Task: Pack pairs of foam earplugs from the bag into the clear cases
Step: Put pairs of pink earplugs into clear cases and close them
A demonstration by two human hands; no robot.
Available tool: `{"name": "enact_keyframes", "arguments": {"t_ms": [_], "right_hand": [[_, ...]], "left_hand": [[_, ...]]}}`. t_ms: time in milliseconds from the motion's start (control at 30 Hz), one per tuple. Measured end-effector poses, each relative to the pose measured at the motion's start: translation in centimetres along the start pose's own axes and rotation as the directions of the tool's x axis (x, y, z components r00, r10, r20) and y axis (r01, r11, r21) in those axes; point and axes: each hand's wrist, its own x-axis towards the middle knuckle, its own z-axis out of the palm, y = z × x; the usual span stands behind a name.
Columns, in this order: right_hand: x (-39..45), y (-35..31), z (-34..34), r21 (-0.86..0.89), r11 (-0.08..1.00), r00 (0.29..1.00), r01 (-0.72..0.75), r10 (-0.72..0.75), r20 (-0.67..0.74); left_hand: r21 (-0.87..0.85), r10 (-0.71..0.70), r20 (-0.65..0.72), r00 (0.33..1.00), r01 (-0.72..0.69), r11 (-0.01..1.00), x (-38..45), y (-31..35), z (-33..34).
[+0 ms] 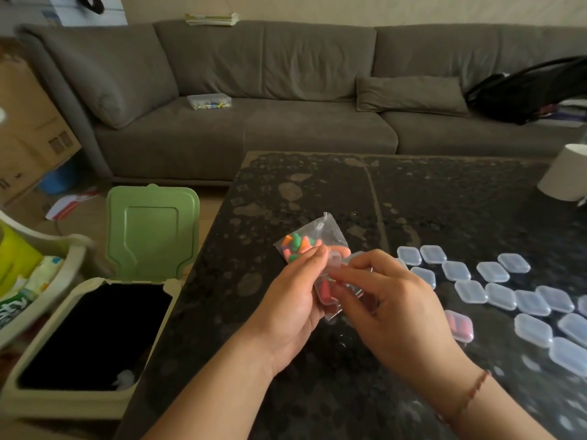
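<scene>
A clear plastic bag (309, 238) of coloured foam earplugs hangs above the dark table, and my left hand (293, 295) grips it from the left. A small clear case (327, 292) with red earplugs inside sits between both hands. My right hand (392, 304) pinches at that case from the right, fingers curled. Several empty clear cases (495, 281) lie in rows on the table to the right. One shut case with red earplugs (460, 327) lies just right of my right hand.
The dark speckled table (413, 201) carries a white cup (563, 174) at its far right. An open bin with a green lid (151, 230) stands left of the table. A grey sofa (254, 106) runs along the back.
</scene>
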Motion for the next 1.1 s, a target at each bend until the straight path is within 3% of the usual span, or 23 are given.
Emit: {"name": "enact_keyframes", "arguments": {"t_ms": [167,333,767,900,1000,1100], "right_hand": [[-0.1,0.1,0.0,-0.027,0.999,0.998,0.02,-0.022,-0.065],[0.0,-0.1,-0.2,-0.043,0.995,0.996,0.09,-0.09,0.008],[-0.1,0.2,0.0,0.029,0.999,0.997,0.038,-0.036,-0.061],[0.0,0.3,-0.2,0.247,0.966,0.973,-0.073,0.124,-0.196],[0.2,0.5,-0.3,0.373,0.898,0.951,-0.234,0.291,-0.103],[0.3,0.8,-0.2,0.386,0.867,0.938,-0.315,0.345,-0.009]], "left_hand": [[-0.004,0.0,0.003,1.0,0.0,1.0,0.0,0.0,0.1],[-0.031,0.002,0.028,1.0,-0.001,1.0,-0.1,0.1,0.2],[-0.044,-0.016,0.067,0.998,0.019,0.999,-0.1,0.0,0.0],[-0.086,-0.031,0.048,0.998,0.035,0.996,0.0,0.1,-0.1],[-0.057,-0.021,0.021,1.0,0.022,0.998,0.3,-0.1,-0.6],[0.034,0.0,0.042,0.999,-0.001,0.999,0.3,0.0,-0.9]]}}
